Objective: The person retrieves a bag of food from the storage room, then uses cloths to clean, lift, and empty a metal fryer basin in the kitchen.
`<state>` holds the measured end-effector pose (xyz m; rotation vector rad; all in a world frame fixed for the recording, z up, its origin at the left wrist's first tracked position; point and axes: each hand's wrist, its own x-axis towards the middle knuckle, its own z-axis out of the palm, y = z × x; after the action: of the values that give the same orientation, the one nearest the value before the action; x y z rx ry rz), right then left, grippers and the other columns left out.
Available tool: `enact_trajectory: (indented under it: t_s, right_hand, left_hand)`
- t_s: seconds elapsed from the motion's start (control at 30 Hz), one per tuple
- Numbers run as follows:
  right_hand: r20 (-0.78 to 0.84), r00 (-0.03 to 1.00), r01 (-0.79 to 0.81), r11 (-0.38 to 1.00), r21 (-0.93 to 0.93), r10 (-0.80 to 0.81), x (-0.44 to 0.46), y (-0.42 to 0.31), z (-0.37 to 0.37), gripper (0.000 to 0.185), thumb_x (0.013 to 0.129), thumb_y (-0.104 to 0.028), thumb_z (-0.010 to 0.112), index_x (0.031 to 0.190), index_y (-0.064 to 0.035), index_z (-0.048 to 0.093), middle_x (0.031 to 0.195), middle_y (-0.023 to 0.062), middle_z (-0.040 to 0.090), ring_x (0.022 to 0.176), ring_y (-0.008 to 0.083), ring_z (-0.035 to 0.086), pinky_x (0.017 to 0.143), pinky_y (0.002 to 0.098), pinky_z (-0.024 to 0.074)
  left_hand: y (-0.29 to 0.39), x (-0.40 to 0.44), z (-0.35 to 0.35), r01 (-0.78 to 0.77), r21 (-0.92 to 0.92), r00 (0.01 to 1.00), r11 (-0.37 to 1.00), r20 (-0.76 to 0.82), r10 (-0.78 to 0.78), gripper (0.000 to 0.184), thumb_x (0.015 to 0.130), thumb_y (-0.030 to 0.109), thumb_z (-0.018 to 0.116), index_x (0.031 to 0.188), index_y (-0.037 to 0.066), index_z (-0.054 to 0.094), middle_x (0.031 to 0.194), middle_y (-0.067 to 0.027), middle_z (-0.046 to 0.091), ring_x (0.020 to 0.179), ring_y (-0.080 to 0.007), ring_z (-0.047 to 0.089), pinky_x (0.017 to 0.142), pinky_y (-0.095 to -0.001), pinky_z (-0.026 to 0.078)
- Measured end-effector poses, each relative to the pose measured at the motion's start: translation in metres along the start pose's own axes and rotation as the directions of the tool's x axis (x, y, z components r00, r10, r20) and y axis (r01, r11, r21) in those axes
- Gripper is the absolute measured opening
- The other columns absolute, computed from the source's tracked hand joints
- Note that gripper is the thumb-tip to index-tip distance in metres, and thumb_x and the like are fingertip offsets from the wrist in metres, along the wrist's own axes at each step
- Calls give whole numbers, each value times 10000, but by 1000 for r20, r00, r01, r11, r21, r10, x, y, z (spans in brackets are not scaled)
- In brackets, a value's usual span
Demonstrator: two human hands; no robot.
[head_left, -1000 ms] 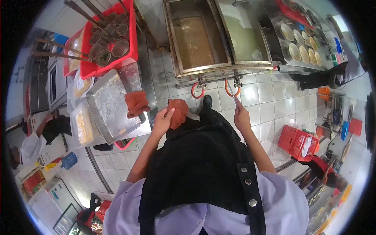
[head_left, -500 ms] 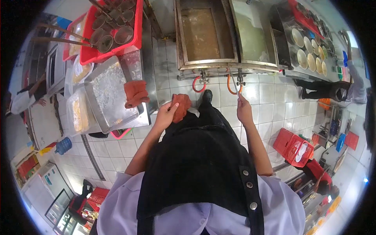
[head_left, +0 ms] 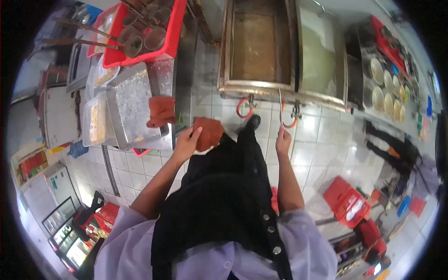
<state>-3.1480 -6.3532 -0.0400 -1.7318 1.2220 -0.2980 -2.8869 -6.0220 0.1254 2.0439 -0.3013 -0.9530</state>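
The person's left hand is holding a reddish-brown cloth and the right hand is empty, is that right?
Not quite: the right hand is not empty; the head view shows it holding a thin, rod-like tool. The left hand does hold a reddish-brown cloth.

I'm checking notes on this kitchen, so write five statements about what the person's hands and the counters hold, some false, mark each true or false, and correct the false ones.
1. The left hand holds a rust-red cloth. True.
2. The right hand is empty. False: the right hand holds a thin rod.
3. A second cloth lies at the edge of the metal tray. True.
4. The bowls stand left of the basins. False: the bowls stand on the counter right of the basins.
5. Long-handled strainers stand in the red basket. True.
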Motion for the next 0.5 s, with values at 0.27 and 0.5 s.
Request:
enact_trajectory:
  t_s: [0.27, 0.5]
  right_hand:
    - [26, 997, 75, 995, 68, -76, 10, 5, 11, 529, 1081, -319, 545, 677, 3, 427, 589, 37, 312, 585, 109, 311, 509, 372, 272]
    - [34, 988, 143, 979, 143, -150, 15, -14, -6, 497, 1074, -288, 546, 679, 9, 500, 534, 87, 348, 507, 143, 322, 474, 383, 285]
  left_hand:
    - [4, 28, -25, 62, -200, 990, 978, -108, -85, 327, 1091, 245, 563, 1263, -13, 668, 1113, -43, 720, 1012, -82, 630, 936, -258, 492]
    - [79, 68, -49, -53, 158, 943, 986, -317, 102, 340, 1097, 280, 544, 1198, -14, 680, 970, -41, 724, 901, -100, 640, 826, -296, 521]
